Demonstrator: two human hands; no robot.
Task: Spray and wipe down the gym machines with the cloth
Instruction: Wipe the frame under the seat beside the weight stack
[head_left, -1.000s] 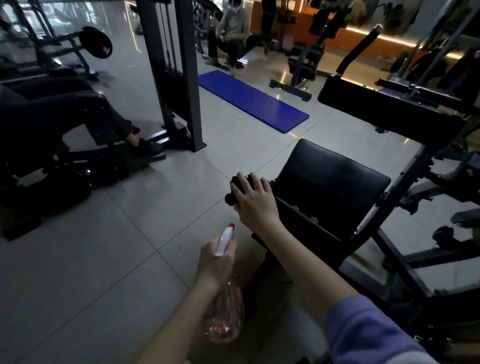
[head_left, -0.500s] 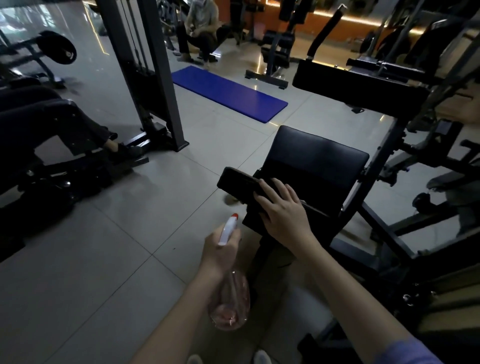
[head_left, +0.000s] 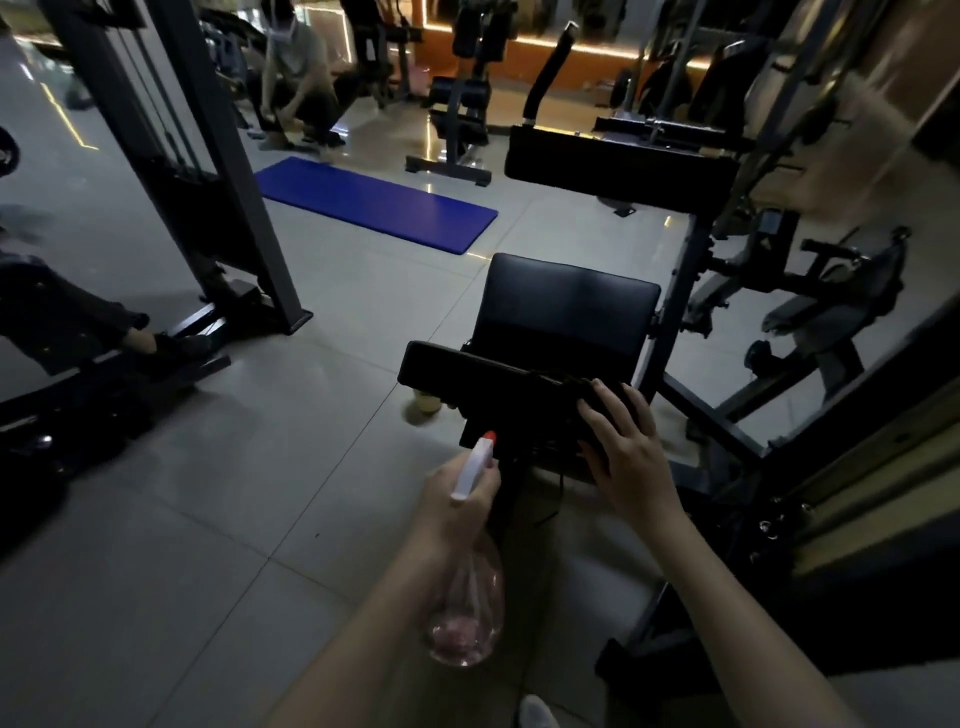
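The floor (head_left: 156, 545) is big grey tiles. A blue mat (head_left: 374, 205) lies flat on it. Left of the mat stands a tall cable machine (head_left: 197, 218). Nearer than the mat stands a black padded machine (head_left: 566, 312), with a small round yellowish thing (head_left: 427, 404) on the tiles under it.

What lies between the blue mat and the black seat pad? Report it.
Only grey floor tiles, bare, lie between the blue mat and the black seat pad. The head view shows this.
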